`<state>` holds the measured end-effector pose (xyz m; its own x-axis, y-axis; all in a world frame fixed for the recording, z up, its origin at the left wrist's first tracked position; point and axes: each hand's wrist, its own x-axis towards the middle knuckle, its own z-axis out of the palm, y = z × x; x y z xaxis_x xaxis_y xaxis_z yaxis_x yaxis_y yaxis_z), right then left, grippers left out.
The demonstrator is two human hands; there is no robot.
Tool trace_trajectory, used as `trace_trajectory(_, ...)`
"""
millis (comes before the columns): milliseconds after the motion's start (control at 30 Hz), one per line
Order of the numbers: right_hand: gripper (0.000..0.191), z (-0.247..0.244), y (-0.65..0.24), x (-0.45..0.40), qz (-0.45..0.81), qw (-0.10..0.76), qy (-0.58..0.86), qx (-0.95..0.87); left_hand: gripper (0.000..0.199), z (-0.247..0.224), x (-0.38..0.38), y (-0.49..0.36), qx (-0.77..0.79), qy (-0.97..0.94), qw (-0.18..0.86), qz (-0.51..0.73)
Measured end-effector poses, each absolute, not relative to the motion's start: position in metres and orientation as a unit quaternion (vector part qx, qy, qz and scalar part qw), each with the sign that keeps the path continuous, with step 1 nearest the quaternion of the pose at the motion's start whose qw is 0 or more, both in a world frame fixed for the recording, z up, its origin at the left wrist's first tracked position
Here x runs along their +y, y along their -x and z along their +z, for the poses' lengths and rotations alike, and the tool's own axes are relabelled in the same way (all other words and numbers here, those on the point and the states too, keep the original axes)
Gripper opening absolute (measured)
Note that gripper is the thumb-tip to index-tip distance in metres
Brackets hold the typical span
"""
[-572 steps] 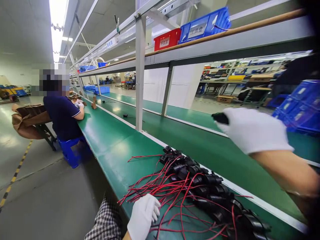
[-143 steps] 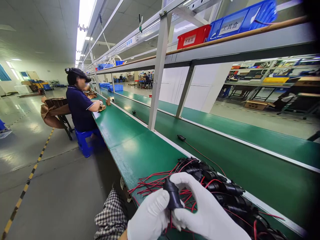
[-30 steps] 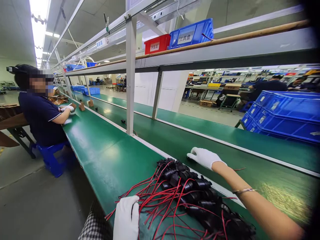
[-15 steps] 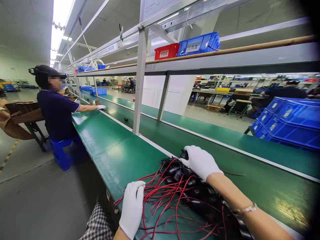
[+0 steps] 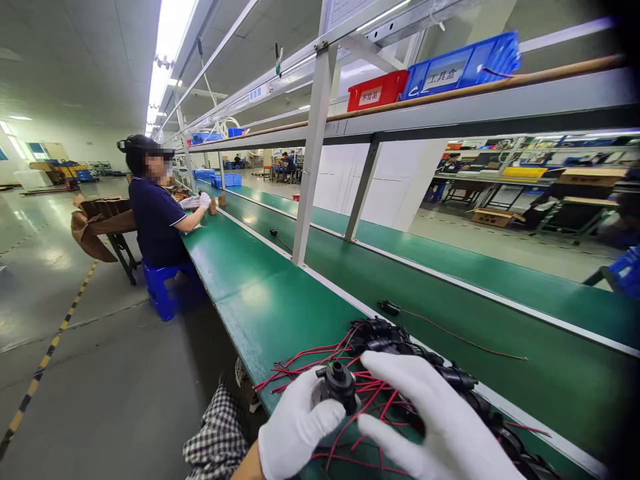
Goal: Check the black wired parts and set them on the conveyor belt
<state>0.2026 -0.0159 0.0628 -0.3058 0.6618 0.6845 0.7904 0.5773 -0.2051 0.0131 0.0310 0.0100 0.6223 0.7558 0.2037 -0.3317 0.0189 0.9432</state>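
Note:
In a white glove, my left hand [image 5: 293,421] is closed around a small black pump [image 5: 339,385], a round housing with short nozzles on its top and side. My right hand [image 5: 425,417], also gloved, is just right of it, thumb and fingers spread apart and nothing between them. Beneath and beyond both hands lies a heap of similar black pumps [image 5: 383,337] with red wires [image 5: 313,353] fanning out leftward over the green bench [image 5: 245,283]. One more black pump [image 5: 389,307] rests by itself on the belt behind the divider, its thin lead trailing right.
A white metal post [image 5: 314,160] rises from the divider strip. On the overhead shelf are a red bin [image 5: 377,92] and a blue bin [image 5: 463,65]. A seated co-worker [image 5: 155,213] handles parts farther along the bench. The green belt [image 5: 450,310] runs behind the divider.
My left hand has taken hold of a pump. My right hand has come back from the heap and opened beside it; a lone pump now lies on the belt. The view has shifted left.

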Motion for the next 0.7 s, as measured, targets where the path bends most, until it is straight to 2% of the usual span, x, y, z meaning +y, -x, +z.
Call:
trace_trajectory(67, 0.047, 0.060, -0.213, -0.022, -0.023, 0.396, 0.478, -0.784, 0.063, 0.008, 0.029, -0.009, 0.164, -0.577, 0.707, 0.375)
trace_trajectory(200, 0.065, 0.050, -0.215, -0.026, 0.144, 0.356, 0.498, -0.778, 0.075, 0.011, 0.031, -0.011, 0.124, -0.625, 0.704, 0.313)
trace_trajectory(267, 0.057, 0.051, -0.206, -0.026, 0.243, 0.320, 0.499, -0.768, 0.077, 0.013, 0.031, -0.013, 0.109, -0.655, 0.693, 0.280)
trace_trajectory(333, 0.048, 0.054, -0.197, -0.024, 0.291, 0.307, 0.497, -0.758, 0.077, 0.014, 0.030, -0.014, 0.117, -0.669, 0.684, 0.265)
trace_trajectory(400, 0.036, 0.055, -0.190, -0.022, 0.259, 0.339, 0.510, -0.747, 0.073, 0.013, 0.027, -0.015, 0.183, -0.682, 0.645, 0.293)
trace_trajectory(500, 0.020, 0.047, -0.187, -0.018, 0.142, 0.399, 0.562, -0.710, 0.061, 0.011, 0.019, -0.016, 0.331, -0.690, 0.525, 0.373)
trace_trajectory(567, 0.019, 0.036, -0.189, -0.017, 0.095, 0.402, 0.587, -0.696, 0.057, 0.010, 0.015, -0.016, 0.374, -0.689, 0.476, 0.398)
trace_trajectory(700, 0.022, 0.022, -0.185, -0.018, 0.071, 0.410, 0.590, -0.692, 0.049, 0.011, 0.011, -0.014, 0.351, -0.710, 0.478, 0.379)
